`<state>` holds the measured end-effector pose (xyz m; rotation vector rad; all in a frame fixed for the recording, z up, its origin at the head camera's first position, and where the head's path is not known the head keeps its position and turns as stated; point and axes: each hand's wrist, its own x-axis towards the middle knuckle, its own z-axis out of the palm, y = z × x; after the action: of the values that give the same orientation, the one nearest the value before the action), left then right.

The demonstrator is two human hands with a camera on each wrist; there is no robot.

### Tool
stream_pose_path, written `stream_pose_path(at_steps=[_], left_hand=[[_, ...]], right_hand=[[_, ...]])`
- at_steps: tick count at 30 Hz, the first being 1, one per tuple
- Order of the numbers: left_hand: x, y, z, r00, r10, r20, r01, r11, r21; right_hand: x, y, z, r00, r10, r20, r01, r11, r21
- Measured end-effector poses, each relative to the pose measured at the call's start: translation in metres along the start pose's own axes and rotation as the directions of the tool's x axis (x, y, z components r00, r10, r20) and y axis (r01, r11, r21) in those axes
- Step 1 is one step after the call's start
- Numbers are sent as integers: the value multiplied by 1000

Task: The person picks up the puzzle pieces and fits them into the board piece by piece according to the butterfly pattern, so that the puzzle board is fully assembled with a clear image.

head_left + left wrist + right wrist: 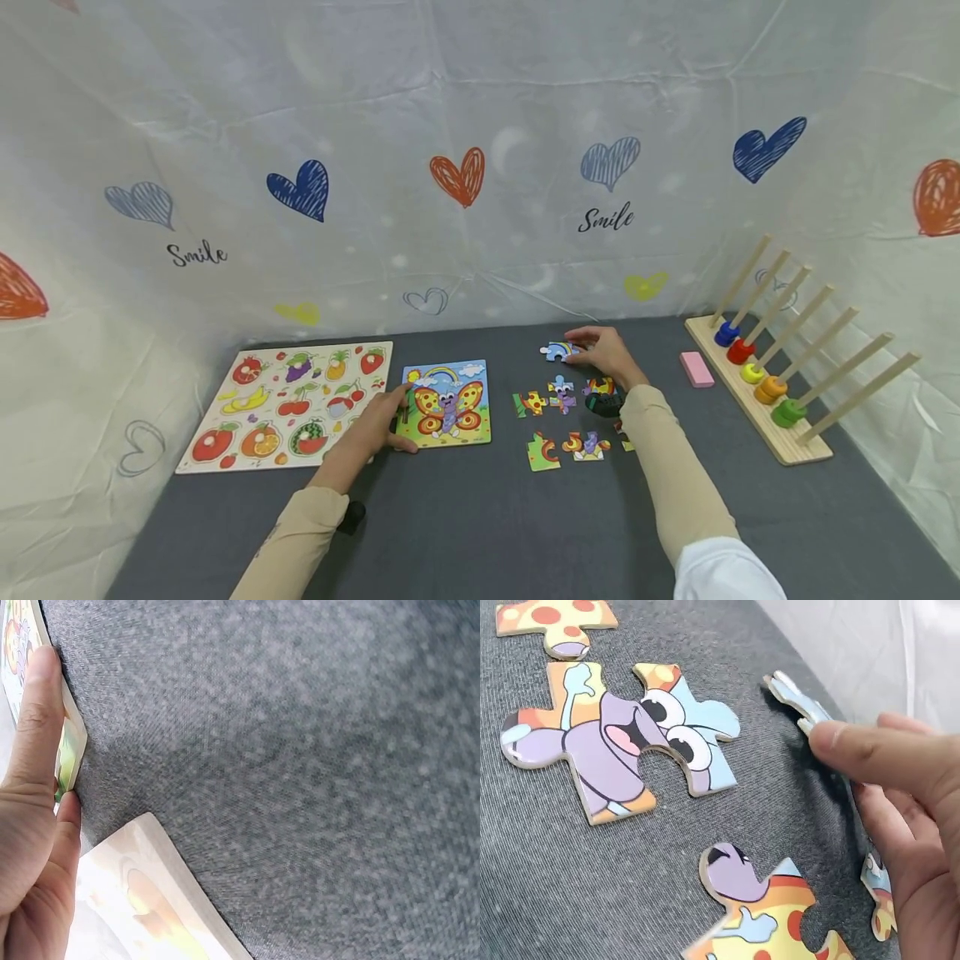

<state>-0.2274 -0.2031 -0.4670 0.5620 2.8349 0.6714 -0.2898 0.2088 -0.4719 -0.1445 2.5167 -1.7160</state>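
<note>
My left hand (372, 425) holds the butterfly picture board (457, 435) by its left side, thumb at the lower edge and fingers at the left edge. In the left wrist view the thumb and a fingertip of the hand (34, 810) touch the board (70, 750). My right hand (606, 354) pinches a blue rainbow puzzle piece (558, 351), seen tilted off the cloth in the right wrist view, where the hand (907, 802) covers part of the piece (796, 696). Nearer the body lie a purple face piece (562, 395), a spotted wing piece (534, 403) and a green corner piece (542, 452).
A fruit board (258, 400) lies left of the butterfly board, its corner partly behind my left hand. On the right are a pink block (697, 369) and a wooden peg rack (798, 450) with coloured rings. A white printed cloth (525, 275) hangs behind the grey table (480, 533).
</note>
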Motion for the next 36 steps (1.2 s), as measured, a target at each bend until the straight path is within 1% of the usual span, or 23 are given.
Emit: stream_pose_path(at_steps=[3, 6, 8, 12, 16, 20, 23, 27, 31, 34, 36], left_hand=[[0, 0, 0, 1000, 6, -4, -6, 1000, -3], [-1, 0, 0, 1000, 13, -6, -13, 1000, -4], [-1, 0, 0, 1000, 14, -6, -14, 1000, -6], [-2, 0, -1, 1000, 18, -8, -18, 1000, -7], [-2, 1, -1, 1000, 25, -14, -25, 1000, -16], [-3, 2, -1, 1000, 17, -15, -18, 1000, -25], [-3, 2, 0, 1000, 18, -17, -19, 999, -26], [-3, 1, 1, 999, 42, -24, -42, 999, -11], [-3, 2, 1, 999, 34, -20, -34, 999, -4], [-3, 3, 0, 1000, 19, -15, -19, 1000, -3], [-4, 4, -1, 1000, 20, -16, -20, 1000, -5]], right_hand=[[0, -1, 0, 999, 38, 14, -37, 997, -64], [-1, -2, 1, 997, 72, 12, -70, 993, -91], [-1, -2, 0, 997, 78, 9, -77, 992, -100], [0, 2, -1, 998, 53, 17, -52, 995, -87], [-1, 7, -4, 998, 51, 34, -50, 998, -33], [-2, 10, -8, 996, 52, 75, -57, 996, 70], [-4, 10, -8, 992, 51, 118, -70, 985, 155], [-3, 6, -7, 984, 43, 173, -85, 966, 243], [-1, 0, -5, 975, 50, 215, -112, 951, 289], [2, -5, -3, 968, 51, 247, -123, 950, 287], [3, -8, -1, 963, 44, 266, -123, 949, 289]])
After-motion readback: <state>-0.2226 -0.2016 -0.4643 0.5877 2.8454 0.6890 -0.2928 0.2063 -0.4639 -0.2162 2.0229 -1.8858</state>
